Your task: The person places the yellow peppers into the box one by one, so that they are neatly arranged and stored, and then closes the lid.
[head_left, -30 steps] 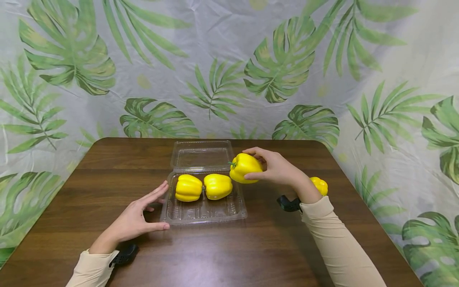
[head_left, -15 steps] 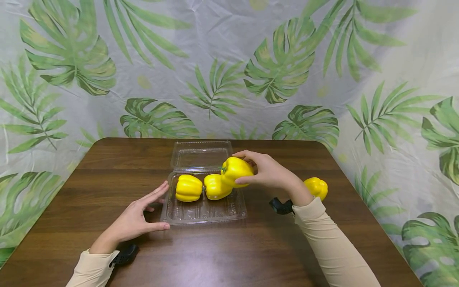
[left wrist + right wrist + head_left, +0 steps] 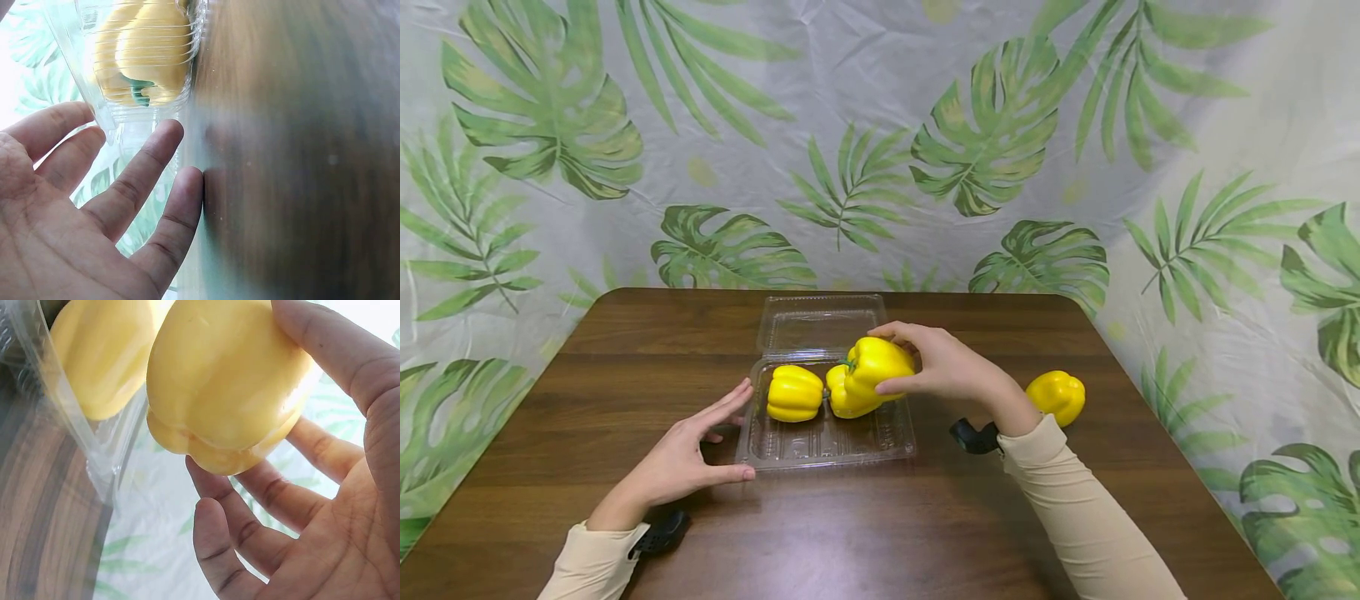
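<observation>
No writing, label or number can be read

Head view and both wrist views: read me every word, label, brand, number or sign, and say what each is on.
No readable text shows anywhere.
Four peppers: yellow skin, no labels in sight.
Box: ridges, no lettering I can make out.
Backdrop: printed leaves, no words.
Left wrist camera, right wrist camera: too small to tell.

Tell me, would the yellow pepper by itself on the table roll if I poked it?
That pepper might roll a little, since its sides look rounded, but its bumpy lobes could make it wobble and stop. Its shiny skin may be slippery.
</observation>
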The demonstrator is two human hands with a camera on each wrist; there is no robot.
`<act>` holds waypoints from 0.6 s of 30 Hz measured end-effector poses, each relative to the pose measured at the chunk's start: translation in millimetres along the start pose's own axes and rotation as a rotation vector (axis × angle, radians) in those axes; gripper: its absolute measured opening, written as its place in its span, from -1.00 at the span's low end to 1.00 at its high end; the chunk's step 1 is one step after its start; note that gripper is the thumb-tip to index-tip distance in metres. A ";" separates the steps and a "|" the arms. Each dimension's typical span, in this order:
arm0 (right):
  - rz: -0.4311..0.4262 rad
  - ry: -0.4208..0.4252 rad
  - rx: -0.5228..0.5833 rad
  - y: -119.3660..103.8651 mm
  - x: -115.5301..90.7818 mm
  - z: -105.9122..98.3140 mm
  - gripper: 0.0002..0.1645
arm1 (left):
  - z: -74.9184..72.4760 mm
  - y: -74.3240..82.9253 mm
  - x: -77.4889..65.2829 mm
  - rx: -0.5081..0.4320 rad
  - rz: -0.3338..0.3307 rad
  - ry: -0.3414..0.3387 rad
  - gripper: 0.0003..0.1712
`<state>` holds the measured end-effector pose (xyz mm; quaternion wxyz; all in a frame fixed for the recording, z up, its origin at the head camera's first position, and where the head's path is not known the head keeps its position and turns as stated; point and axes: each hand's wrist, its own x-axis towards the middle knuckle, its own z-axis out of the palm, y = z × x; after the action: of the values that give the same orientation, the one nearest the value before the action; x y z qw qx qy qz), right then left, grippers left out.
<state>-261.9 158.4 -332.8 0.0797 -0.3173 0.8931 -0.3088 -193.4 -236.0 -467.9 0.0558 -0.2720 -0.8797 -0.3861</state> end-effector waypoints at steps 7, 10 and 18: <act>-0.011 -0.011 -0.012 -4.6 1.5 7.4 -0.15 | -0.5 1.5 0.1 -0.006 -0.006 0.000 0.22; -0.007 -0.017 -0.021 -8.4 1.3 9.7 -0.15 | -0.5 1.5 0.1 -0.005 -0.009 -0.001 0.22; -0.027 -0.027 -0.039 -15.1 3.5 18.1 -0.14 | -0.3 1.5 0.1 -0.004 -0.006 -0.005 0.22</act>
<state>-250.7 138.0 -338.0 0.0813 -0.3350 0.8934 -0.2879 -192.7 -235.3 -466.7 0.0521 -0.2705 -0.8797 -0.3876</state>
